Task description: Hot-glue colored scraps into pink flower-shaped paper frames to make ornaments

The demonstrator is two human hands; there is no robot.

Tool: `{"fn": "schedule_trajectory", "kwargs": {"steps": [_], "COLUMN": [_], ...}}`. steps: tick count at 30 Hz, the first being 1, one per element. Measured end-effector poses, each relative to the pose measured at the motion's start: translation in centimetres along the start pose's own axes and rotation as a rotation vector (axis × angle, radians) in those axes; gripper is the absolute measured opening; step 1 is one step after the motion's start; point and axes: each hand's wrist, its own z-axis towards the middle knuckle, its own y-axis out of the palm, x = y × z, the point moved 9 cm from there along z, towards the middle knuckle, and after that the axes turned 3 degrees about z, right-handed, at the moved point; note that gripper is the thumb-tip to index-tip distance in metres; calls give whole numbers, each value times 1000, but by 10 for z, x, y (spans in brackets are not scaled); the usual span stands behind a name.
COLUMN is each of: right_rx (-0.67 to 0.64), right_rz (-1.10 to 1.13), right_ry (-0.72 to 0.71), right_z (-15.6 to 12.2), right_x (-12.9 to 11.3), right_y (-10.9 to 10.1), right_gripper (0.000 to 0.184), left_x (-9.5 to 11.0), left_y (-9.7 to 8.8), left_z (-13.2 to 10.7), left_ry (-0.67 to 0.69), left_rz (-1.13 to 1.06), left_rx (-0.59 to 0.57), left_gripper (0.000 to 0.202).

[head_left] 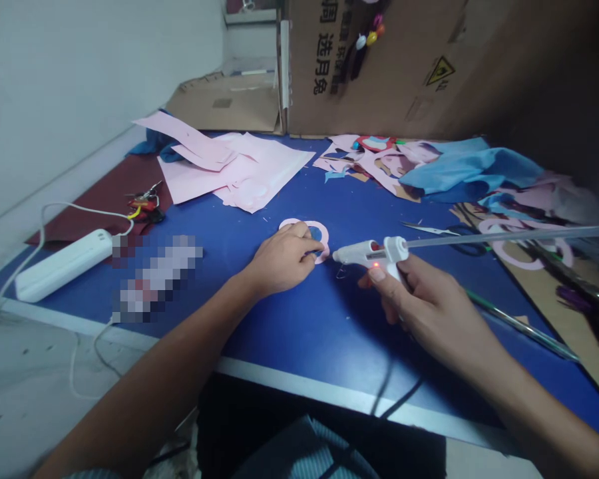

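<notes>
The left hand point(282, 259) holds down a flat pink paper ring point(323, 241) on a blue tabletop point(299, 372). The right hand point(419, 299) grips a white hot glue gun point(374, 254) fed by a long clear glue stick point(504, 235), its nozzle just beside the ring. Loose pink paper sheets point(259, 169) lie far left, and a white power strip point(62, 265) lies near left.

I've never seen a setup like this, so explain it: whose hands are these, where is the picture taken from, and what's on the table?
There's no machine here. These are a person's own bare hands, seen by a camera worn on their head, looking forward and down. The right hand holds a glue gun, its tip beside a pink paper ring. The left hand rests on that ring. The blue table also holds pink paper sheets, scissors and a white power strip.
</notes>
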Motion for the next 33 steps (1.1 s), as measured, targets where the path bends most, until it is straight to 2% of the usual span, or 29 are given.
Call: {"fn": "schedule_trajectory", "kwargs": {"steps": [12, 21, 33], "right_rx": [-20, 29, 41], "right_rz": [-64, -152, -123], "right_ry": [8, -65, -95], "right_z": [7, 9, 9], "right_x": [-4, 1, 6], "right_y": [7, 8, 9], "right_gripper": [56, 55, 50], "left_x": [3, 3, 4], "left_y": [-2, -1, -2], "left_z": [-1, 0, 0], "left_ry": [-12, -13, -2], "left_rz": [-19, -17, -21], "left_rx": [0, -7, -1], "left_gripper": [45, 46, 45]}}
